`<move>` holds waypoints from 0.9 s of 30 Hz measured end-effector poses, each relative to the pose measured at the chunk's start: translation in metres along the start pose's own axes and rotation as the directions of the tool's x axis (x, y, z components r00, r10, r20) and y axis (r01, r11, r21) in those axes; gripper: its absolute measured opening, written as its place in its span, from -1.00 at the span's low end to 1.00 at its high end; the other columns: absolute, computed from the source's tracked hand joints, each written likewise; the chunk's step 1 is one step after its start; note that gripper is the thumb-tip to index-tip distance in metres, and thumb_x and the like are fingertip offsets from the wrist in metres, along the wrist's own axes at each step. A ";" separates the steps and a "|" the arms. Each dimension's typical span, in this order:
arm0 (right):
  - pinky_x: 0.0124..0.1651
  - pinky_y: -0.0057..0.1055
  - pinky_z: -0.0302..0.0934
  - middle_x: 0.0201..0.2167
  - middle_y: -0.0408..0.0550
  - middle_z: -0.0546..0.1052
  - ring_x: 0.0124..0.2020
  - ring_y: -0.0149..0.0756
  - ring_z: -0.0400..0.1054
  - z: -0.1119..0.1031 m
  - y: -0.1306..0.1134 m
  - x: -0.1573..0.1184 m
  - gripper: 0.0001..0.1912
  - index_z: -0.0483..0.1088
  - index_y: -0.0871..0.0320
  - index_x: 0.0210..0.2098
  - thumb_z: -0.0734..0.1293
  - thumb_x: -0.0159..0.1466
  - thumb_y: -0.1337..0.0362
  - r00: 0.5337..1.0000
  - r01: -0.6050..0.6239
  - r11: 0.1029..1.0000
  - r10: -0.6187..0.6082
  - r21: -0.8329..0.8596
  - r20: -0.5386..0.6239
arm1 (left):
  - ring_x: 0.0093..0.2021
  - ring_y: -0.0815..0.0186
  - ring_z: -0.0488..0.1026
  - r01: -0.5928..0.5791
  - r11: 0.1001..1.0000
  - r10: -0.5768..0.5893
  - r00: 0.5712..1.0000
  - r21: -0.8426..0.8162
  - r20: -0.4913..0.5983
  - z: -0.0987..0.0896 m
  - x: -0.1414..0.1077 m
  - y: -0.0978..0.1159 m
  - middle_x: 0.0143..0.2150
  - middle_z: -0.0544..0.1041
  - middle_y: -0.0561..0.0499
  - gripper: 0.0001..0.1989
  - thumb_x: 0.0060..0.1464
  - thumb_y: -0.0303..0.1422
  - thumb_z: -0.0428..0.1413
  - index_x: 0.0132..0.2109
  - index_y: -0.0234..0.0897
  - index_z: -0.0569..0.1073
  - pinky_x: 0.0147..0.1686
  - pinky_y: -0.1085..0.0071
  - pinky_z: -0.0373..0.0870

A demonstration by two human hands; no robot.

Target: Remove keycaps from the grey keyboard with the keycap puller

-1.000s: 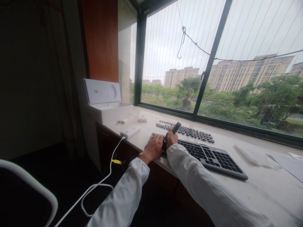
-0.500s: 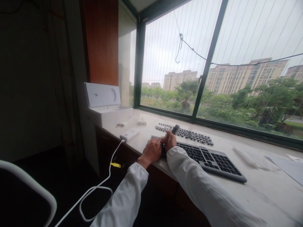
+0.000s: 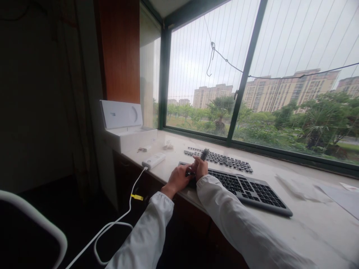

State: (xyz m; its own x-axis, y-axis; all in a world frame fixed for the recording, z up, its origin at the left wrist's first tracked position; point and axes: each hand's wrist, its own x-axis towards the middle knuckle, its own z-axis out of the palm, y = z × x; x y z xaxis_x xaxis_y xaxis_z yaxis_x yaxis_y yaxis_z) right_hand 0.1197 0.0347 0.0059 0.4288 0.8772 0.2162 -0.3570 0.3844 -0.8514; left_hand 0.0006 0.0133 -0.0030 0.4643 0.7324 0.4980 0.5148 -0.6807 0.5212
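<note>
Both hands work at the left end of a dark keyboard [image 3: 238, 185] that lies at an angle on the pale windowsill counter [image 3: 308, 220]. Resting on the keyboard's near left corner, the left hand [image 3: 178, 178] has its fingers curled down onto the keys; whether it pinches anything beneath them cannot be told at this size. Just beside it and touching it, the right hand [image 3: 200, 169] is closed around a small dark tool [image 3: 204, 154], whose upper end sticks up and away from the fist, tilted toward the window. Behind the keyboard, nearer the glass, a row of loose dark keycaps [image 3: 221, 158] is laid out in lines on the counter. To the left of the hands sits a white charger block [image 3: 153, 160] with a white cable [image 3: 123, 216] trailing off the counter edge, and further left an open white box [image 3: 126, 127] stands with its lid raised. White sleeves cover both forearms.
</note>
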 end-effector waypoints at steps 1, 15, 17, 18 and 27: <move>-0.75 -0.47 -0.20 -0.85 -0.35 -0.06 -0.80 -0.53 -0.15 0.000 0.000 0.000 -0.52 -0.09 0.06 -0.73 0.36 0.00 0.22 1.000 -0.001 1.000 0.001 0.011 0.000 | -0.04 0.24 0.46 -0.001 1.000 0.001 1.000 -0.009 -0.001 0.000 0.000 0.001 -0.13 0.56 0.01 -0.61 0.04 -0.41 0.15 0.05 -0.12 0.43 -0.03 0.39 0.34; -0.76 -0.48 -0.22 -0.85 -0.36 -0.09 -0.80 -0.54 -0.19 -0.001 -0.003 -0.003 -0.52 -0.10 0.06 -0.73 0.35 0.00 0.22 0.999 -0.005 0.996 0.010 0.084 -0.053 | -0.07 0.25 0.46 0.007 1.000 -0.006 1.000 0.021 -0.031 0.002 0.000 0.004 -0.16 0.57 0.04 -0.65 0.07 -0.37 0.14 0.04 -0.09 0.43 -0.06 0.37 0.35; -0.77 -0.48 -0.20 -0.85 -0.36 -0.10 -0.81 -0.53 -0.17 -0.001 -0.002 -0.002 -0.52 -0.10 0.06 -0.73 0.34 0.01 0.21 0.998 -0.006 0.997 0.011 0.076 -0.063 | -0.06 0.24 0.45 0.010 0.999 -0.008 0.999 0.041 -0.040 0.003 0.000 0.004 -0.16 0.57 0.02 -0.64 0.08 -0.38 0.12 0.06 -0.09 0.42 -0.06 0.36 0.34; -0.77 -0.48 -0.20 -0.85 -0.36 -0.10 -0.81 -0.53 -0.18 -0.001 -0.002 -0.002 -0.52 -0.10 0.05 -0.73 0.34 0.02 0.21 0.998 -0.010 0.997 0.015 0.081 -0.069 | -0.05 0.24 0.45 0.018 0.999 -0.017 0.999 0.051 -0.036 0.004 0.000 0.005 -0.15 0.56 0.00 -0.63 0.09 -0.38 0.12 0.07 -0.10 0.41 -0.05 0.35 0.34; -0.78 -0.48 -0.18 -0.86 -0.35 -0.06 -0.82 -0.52 -0.15 -0.001 0.004 0.005 -0.52 -0.08 0.05 -0.72 0.36 0.03 0.19 0.997 -0.078 0.996 0.079 0.050 -0.021 | -0.05 0.19 0.44 0.110 0.983 -0.110 0.994 0.150 -0.007 0.004 0.000 0.010 -0.11 0.52 -0.09 -0.62 0.13 -0.36 0.07 0.11 -0.16 0.37 -0.03 0.29 0.33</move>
State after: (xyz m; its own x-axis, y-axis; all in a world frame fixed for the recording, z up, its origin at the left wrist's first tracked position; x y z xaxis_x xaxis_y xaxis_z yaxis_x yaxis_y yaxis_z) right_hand 0.1210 0.0401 0.0029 0.4167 0.8986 0.1376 -0.4309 0.3285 -0.8405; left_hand 0.0084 0.0066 -0.0006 0.3999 0.8026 0.4425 0.6649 -0.5864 0.4627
